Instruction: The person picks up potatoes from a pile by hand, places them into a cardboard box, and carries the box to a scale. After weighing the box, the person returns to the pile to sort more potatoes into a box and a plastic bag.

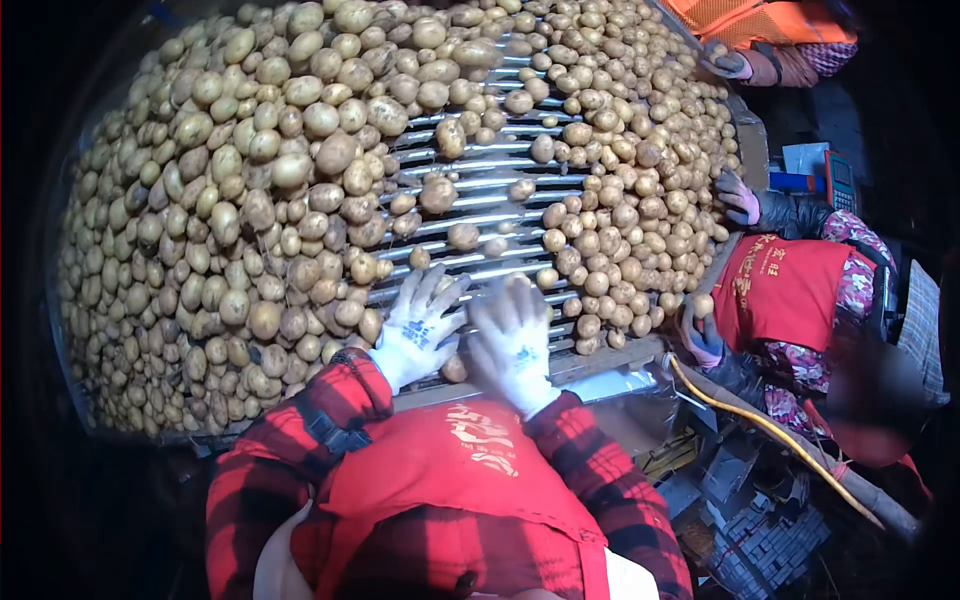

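Note:
My left hand (418,332), in a white glove with blue print, lies over the near end of the metal bars (490,182) with its fingers spread. Beside it, my right hand (514,345), gloved alike, stretches its fingers forward and is partly blurred; I see nothing held in it. A single potato (454,369) sits between my wrists. Loose potatoes (463,237) lie on the bars just beyond my fingertips. To the left rises a large heap of potatoes (290,170), and smaller ones form another heap (640,190) on the right.
A co-worker in a red apron (790,290) stands at the right edge, with one gloved hand (737,197) by the heap. Another person in an orange vest (750,20) is at the far right. A yellow cable (760,430) runs along a pole at lower right.

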A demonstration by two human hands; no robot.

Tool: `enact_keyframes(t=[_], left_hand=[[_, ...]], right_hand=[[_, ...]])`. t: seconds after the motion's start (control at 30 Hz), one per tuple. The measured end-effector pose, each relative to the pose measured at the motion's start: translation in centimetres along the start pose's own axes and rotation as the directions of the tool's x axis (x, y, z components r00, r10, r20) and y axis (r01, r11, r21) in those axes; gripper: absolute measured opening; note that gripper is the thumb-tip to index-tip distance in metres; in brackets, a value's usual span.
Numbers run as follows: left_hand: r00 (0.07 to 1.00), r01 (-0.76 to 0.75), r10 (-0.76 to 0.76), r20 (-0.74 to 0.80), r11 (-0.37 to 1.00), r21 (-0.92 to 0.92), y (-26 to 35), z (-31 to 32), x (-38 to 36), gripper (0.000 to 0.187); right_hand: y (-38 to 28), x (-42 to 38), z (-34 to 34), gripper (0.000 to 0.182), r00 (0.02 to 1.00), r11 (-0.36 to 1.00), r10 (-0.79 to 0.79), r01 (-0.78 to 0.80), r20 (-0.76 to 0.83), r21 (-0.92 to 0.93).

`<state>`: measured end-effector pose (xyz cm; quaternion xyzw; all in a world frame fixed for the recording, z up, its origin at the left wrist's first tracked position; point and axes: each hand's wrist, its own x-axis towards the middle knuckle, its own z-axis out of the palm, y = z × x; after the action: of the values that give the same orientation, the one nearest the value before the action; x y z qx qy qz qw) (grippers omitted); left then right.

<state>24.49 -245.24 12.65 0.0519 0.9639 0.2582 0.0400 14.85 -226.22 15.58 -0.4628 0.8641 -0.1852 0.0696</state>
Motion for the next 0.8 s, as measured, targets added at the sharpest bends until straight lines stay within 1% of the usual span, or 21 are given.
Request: enact_keyframes(t=[0.03, 0.1, 0.13, 0.17, 0.2, 0.27, 0.33, 0.37, 0.4, 0.43, 0.47, 0.5, 0.53, 0.6, 0.63, 0.67, 0.7, 0.73, 0.77, 0.8], left_hand=[[1.000, 0.018, -0.018, 0.013, 0.999, -0.028, 0.3, -0.7, -0.6, 0.043], [0.999, 0.003, -0.007, -0.042, 0.995, -0.097, 0.2, -1.0, -2.1, 0.043], [0.997, -0.006, -0.003, -0.071, 0.992, -0.129, -0.2, -1.2, -2.9, 0.042], [0.992, 0.011, -0.034, -0.123, 0.983, -0.182, -0.5, -1.6, -3.5, 0.043], [0.985, 0.005, -0.055, -0.161, 0.955, -0.295, -1.0, -2.4, -4.2, 0.044], [0.954, 0.151, -0.259, -0.148, 0.848, -0.509, -1.0, -2.4, -5.2, 0.045], [0.903, 0.210, -0.421, -0.083, 0.603, -0.769, -1.9, -0.2, -5.4, 0.040], [0.873, 0.255, -0.485, 0.048, 0.369, -0.894, -0.9, -2.1, -4.3, 0.036], [0.872, 0.233, -0.471, 0.135, 0.156, -0.960, -1.0, -2.1, -3.8, 0.039], [0.860, 0.221, -0.453, 0.235, -0.083, -0.972, -1.0, -2.4, -3.2, 0.042], [0.851, 0.204, -0.411, 0.326, -0.313, -0.928, -1.1, -2.8, -2.5, 0.046], [0.856, 0.177, -0.372, 0.359, -0.442, -0.880, -1.5, -2.0, -2.1, 0.056], [0.872, 0.133, -0.332, 0.361, -0.548, -0.826, -2.4, -1.4, -2.1, 0.059], [0.823, 0.041, -0.344, 0.453, -0.759, -0.650, -3.0, -2.4, -1.2, 0.062], [0.895, 0.017, -0.219, 0.388, -0.853, -0.522, -4.7, -1.3, -1.3, 0.062], [0.950, 0.157, -0.237, 0.204, -0.204, -0.966, -4.9, -2.8, -0.4, 0.054], [0.969, 0.157, -0.246, 0.013, 0.579, -0.800, -5.1, -4.3, 0.5, 0.047], [0.972, 0.109, -0.223, -0.077, 0.714, -0.692, -5.3, -4.2, 0.7, 0.044], [0.955, 0.169, -0.282, 0.087, 0.281, -0.945, -5.4, -3.2, 0.5, 0.041], [0.886, 0.088, -0.323, 0.334, -0.589, -0.803, -5.2, -1.9, 0.3, 0.039]], right_hand=[[0.1, 0.1, 1.2, 0.059, 0.996, 0.998, -0.057, 0.056, 0.069, 0.021], [1.8, -0.6, 2.7, 0.054, 0.996, 0.998, -0.032, 0.035, 0.083, -0.044], [2.4, -0.5, 2.3, 0.052, 0.996, 0.996, -0.010, 0.017, 0.085, -0.090], [2.8, -0.4, 1.8, 0.052, 0.998, 0.998, 0.001, -0.006, -0.069, -0.069], [3.4, -0.1, 1.4, 0.048, 0.991, 0.997, 0.075, -0.075, -0.114, -0.001], [2.8, 3.3, 0.1, 0.053, 0.967, 0.986, 0.155, -0.139, -0.200, 0.091], [1.6, 9.0, -0.4, 0.055, 0.979, 0.992, 0.065, -0.042, -0.192, 0.123], [1.2, 11.7, 0.9, 0.054, 0.976, 0.995, 0.018, 0.003, -0.217, 0.096], [1.2, 14.3, 2.4, 0.054, 0.970, 0.996, -0.030, 0.049, -0.242, 0.072], [2.7, 16.3, 5.3, 0.051, 0.986, 0.996, -0.036, 0.049, -0.165, 0.075], [4.1, 17.8, 7.9, 0.048, 0.995, 0.996, -0.041, 0.048, -0.091, 0.079], [4.4, 19.0, 8.6, 0.044, 0.994, 0.998, -0.028, 0.033, -0.107, 0.046], [3.6, 19.3, 7.0, 0.041, 0.992, 0.966, 0.060, -0.029, -0.114, 0.256], [1.7, 18.2, 2.8, 0.040, 0.996, 0.816, 0.088, -0.086, 0.025, 0.571], [2.2, 17.4, 2.2, 0.046, 0.975, 0.759, -0.168, 0.033, 0.147, 0.650], [0.0, 16.5, 0.6, 0.040, 0.953, 0.634, -0.105, -0.156, 0.284, 0.757], [0.2, 17.1, 0.7, 0.042, 0.981, 0.797, -0.114, -0.004, 0.157, 0.604], [0.6, 18.2, 1.0, 0.044, 0.987, 0.908, -0.159, 0.135, 0.029, 0.397], [1.3, 20.7, 1.9, 0.040, 0.994, 0.957, -0.024, 0.054, -0.108, 0.284], [2.1, 22.9, 3.4, 0.036, 0.978, 0.987, 0.105, -0.082, -0.179, 0.135]])
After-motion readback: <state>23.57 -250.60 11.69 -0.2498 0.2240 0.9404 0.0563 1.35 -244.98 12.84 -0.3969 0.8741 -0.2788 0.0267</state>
